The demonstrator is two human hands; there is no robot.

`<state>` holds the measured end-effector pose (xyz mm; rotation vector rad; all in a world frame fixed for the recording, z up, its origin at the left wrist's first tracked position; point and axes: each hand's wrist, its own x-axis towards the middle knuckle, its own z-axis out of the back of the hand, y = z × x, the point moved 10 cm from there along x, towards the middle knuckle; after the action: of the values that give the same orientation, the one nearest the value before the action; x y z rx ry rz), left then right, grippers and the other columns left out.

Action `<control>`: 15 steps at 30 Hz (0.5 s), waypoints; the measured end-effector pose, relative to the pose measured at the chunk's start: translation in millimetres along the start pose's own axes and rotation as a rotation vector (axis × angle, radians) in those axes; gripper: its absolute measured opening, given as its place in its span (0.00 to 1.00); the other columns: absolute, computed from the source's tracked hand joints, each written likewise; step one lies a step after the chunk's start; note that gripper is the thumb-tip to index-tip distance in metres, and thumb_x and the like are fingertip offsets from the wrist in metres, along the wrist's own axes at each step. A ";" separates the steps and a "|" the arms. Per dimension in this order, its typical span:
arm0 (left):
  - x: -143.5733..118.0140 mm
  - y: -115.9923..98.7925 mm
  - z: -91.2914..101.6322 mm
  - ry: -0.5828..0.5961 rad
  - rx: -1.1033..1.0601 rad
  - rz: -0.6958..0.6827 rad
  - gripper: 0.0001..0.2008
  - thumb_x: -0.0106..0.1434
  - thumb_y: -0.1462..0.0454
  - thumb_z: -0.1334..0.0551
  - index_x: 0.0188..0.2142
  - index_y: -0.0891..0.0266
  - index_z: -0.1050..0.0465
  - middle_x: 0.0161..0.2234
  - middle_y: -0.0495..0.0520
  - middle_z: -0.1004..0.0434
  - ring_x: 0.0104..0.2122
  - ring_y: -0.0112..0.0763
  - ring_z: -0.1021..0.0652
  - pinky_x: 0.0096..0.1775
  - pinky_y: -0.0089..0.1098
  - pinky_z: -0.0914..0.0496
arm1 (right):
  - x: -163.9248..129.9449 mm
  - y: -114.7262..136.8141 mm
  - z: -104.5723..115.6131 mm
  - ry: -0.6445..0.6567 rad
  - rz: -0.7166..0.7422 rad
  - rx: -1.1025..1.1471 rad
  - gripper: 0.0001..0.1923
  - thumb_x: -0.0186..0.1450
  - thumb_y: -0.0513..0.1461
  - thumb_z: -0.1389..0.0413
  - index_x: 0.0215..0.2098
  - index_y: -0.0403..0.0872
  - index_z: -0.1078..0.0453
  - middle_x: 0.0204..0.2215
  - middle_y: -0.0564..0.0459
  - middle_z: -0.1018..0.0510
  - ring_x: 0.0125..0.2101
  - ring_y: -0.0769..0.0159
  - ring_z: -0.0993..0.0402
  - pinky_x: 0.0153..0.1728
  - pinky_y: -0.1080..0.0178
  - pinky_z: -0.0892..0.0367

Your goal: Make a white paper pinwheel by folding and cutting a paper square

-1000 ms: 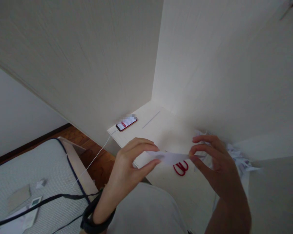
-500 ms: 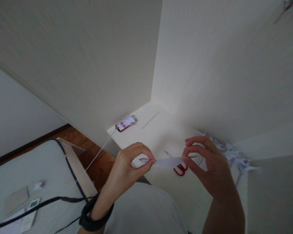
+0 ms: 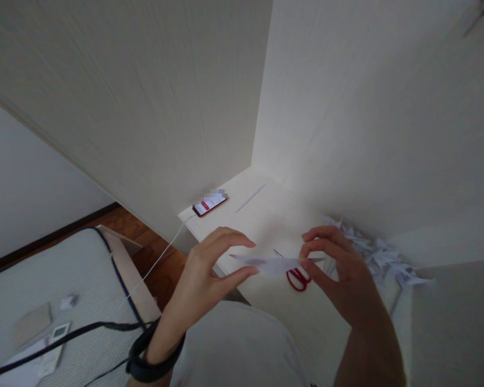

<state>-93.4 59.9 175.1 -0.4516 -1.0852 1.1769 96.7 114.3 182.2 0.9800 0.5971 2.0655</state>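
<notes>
A small folded piece of white paper [image 3: 276,264] is held flat between both my hands above a white desk [image 3: 266,215]. My left hand [image 3: 210,269] grips its left end between thumb and fingers, with the fingers stretched over the top. My right hand [image 3: 333,263] pinches its right end. Red-handled scissors [image 3: 296,279] lie on the desk just under the paper, partly hidden by it. A black band circles my left wrist.
A pile of folded white paper shapes [image 3: 381,255] lies at the desk's right, against the wall. A phone [image 3: 210,205] with a lit screen and a white cable rests at the desk's far left edge. A mattress [image 3: 44,301] with a remote and a black strap lies at lower left.
My left fingers have opened from a tight pinch and now stretch over the paper's left end. The view has shifted slightly; the paper stays between both hands.
</notes>
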 end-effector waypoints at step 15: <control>-0.7 -9.5 -27.7 0.149 0.063 0.003 0.03 0.65 0.68 0.38 0.33 0.60 0.26 0.32 0.50 0.21 0.34 0.32 0.22 0.37 0.31 0.31 | 6.3 39.9 -36.5 0.130 0.100 -0.128 0.08 0.63 0.31 0.42 0.32 0.51 0.30 0.44 0.50 0.27 0.49 0.56 0.31 0.52 0.48 0.40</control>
<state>-64.7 62.2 169.6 -0.4844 -0.9170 1.1576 47.6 92.1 190.0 0.8217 0.4832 2.2391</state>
